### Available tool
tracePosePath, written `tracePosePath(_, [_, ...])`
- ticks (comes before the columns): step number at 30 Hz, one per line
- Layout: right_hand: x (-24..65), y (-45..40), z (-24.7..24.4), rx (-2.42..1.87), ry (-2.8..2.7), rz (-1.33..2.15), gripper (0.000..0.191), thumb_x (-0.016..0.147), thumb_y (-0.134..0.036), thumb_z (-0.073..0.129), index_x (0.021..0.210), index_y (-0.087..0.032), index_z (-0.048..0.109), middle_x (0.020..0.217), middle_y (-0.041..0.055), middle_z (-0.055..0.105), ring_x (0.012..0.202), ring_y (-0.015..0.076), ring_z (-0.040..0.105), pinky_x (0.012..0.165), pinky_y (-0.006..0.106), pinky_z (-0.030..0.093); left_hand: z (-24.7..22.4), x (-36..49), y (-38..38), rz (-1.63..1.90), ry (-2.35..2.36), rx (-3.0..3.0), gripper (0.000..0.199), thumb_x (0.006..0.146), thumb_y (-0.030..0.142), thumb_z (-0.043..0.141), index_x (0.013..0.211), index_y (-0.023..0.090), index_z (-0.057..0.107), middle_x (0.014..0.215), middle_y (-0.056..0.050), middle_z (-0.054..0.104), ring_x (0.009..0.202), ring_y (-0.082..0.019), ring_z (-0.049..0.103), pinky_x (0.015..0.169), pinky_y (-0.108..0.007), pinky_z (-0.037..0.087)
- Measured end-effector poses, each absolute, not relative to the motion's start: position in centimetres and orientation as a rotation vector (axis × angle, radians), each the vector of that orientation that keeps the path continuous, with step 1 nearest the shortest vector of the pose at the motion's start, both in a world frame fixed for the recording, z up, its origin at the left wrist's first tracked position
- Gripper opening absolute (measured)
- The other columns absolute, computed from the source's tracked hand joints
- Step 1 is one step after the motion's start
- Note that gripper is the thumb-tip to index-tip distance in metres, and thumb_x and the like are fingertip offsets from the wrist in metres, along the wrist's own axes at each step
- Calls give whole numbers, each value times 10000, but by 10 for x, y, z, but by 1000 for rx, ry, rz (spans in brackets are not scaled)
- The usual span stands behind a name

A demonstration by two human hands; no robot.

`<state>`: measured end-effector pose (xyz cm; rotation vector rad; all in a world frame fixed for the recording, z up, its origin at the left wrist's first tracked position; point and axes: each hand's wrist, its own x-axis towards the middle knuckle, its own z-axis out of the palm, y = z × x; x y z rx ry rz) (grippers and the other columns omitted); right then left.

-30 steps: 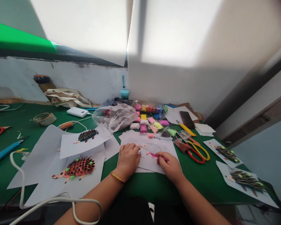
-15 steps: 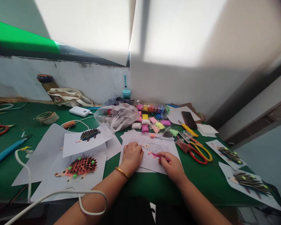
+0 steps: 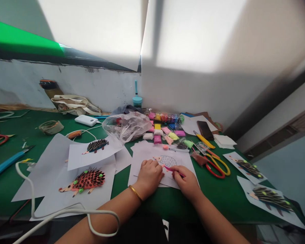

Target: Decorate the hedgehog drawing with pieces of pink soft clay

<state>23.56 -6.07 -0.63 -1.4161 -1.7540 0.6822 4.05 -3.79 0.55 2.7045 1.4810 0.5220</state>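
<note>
A sheet of white paper (image 3: 139,156) lies in front of me with a hedgehog drawing (image 3: 168,161) on it; the head is filled in with pale peach clay. My left hand (image 3: 150,176) rests on the sheet just below the drawing, fingers curled, with a gold bangle at the wrist. Whatever its fingertips hold is hidden. In my right hand (image 3: 185,181) is a thin purple clay tool (image 3: 169,168), held like a pen and pointing left. Its tip meets a small pink bit of clay (image 3: 163,166) by my left fingers, at the hedgehog's underside.
Clay packets (image 3: 157,139) and a plastic bag (image 3: 129,125) lie behind the sheet. A capped marker (image 3: 176,148) crosses its top. Scissors (image 3: 216,174), a yellow cutter (image 3: 205,141) and a phone (image 3: 204,129) are to the right. Finished clay hedgehogs (image 3: 90,182) flank both sides; a white cable (image 3: 66,211) loops front left.
My left hand has slid right along the paper, closer to the tool tip and the pink clay. My right hand keeps nearly the same place with the tool.
</note>
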Motion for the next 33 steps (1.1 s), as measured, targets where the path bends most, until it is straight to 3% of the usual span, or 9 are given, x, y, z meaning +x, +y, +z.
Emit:
tracePosePath(10, [230, -75, -7, -1299, -1930, 523, 257, 906, -198, 471, 1035, -226, 691, 1008, 52, 722, 965, 205, 667, 867, 346, 540, 6, 28, -43, 556, 1380, 2656, 83, 880, 313, 653, 881, 234, 677, 932, -17, 638, 944, -213, 547, 857, -388, 355])
tracePosePath(33, [233, -67, -10, -1394, -1704, 694, 281, 886, -287, 479, 1015, -223, 720, 1020, 69, 728, 933, 223, 685, 856, 378, 566, 13, 34, -49, 466, 1312, 2912, 170, 904, 353, 557, 985, 221, 628, 921, -53, 597, 913, -245, 521, 870, -422, 354])
